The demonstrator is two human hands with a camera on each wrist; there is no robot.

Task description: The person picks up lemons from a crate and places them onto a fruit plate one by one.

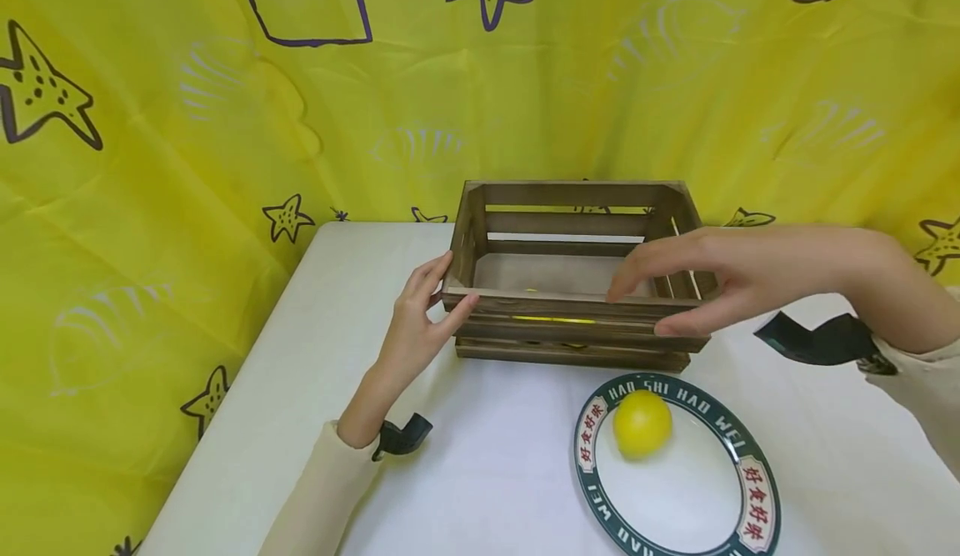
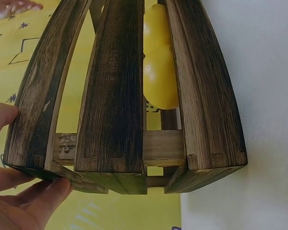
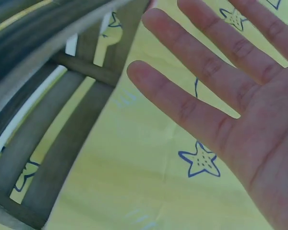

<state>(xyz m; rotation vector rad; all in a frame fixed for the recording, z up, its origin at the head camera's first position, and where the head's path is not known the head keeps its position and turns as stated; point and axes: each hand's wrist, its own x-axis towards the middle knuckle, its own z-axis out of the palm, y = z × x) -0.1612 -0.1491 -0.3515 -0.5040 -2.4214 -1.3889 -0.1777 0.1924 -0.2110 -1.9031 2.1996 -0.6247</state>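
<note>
A dark slatted wooden crate (image 1: 570,304) stands on the white table. My left hand (image 1: 414,323) grips its left front corner, thumb over the front rail and fingers along the side. Over the front right part of the crate hovers my right hand (image 1: 723,277), fingers spread and nothing held. Two yellow lemons (image 2: 159,76) show between the slats in the left wrist view, inside the crate; the front boards mostly hide them in the head view. Another lemon (image 1: 642,424) rests on a white plate with a green lettered rim (image 1: 731,433), in front of the crate.
A yellow curtain (image 1: 375,122) with starfish drawings hangs behind the crate and down the left side of the table (image 1: 285,356). Dark straps (image 1: 817,341) sit at both wrists, over light sleeves.
</note>
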